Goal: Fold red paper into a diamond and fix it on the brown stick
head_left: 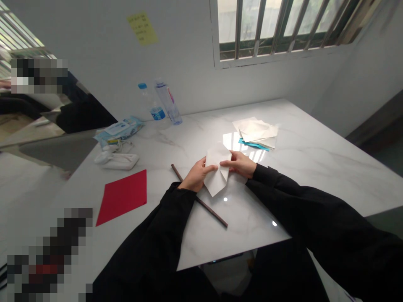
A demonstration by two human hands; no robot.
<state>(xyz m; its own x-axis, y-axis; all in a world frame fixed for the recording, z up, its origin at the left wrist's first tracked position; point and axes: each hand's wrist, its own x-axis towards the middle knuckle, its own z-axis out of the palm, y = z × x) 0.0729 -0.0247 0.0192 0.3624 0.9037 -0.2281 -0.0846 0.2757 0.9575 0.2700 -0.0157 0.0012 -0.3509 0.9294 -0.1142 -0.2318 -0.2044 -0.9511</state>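
The left hand (195,175) and right hand (242,165) pinched the white paper (215,181) between them, up from the worktop (317,155) and to the right of the far end of the dark stick (211,211); each grip was narrow, thumb on the paper's near face. From the creases by the thumbs, the step in hand looked like folding or gathering, and the next move seemed to call for keeping the pinch firm while the loose lower part was brought in. Fingertips behind the paper were hidden. The left wrist and sleeve covered the stick's middle; whether they touched it was unclear. Beyond the stick, to its right, cream sheets (256,129) hid most of a turquoise piece (254,144).
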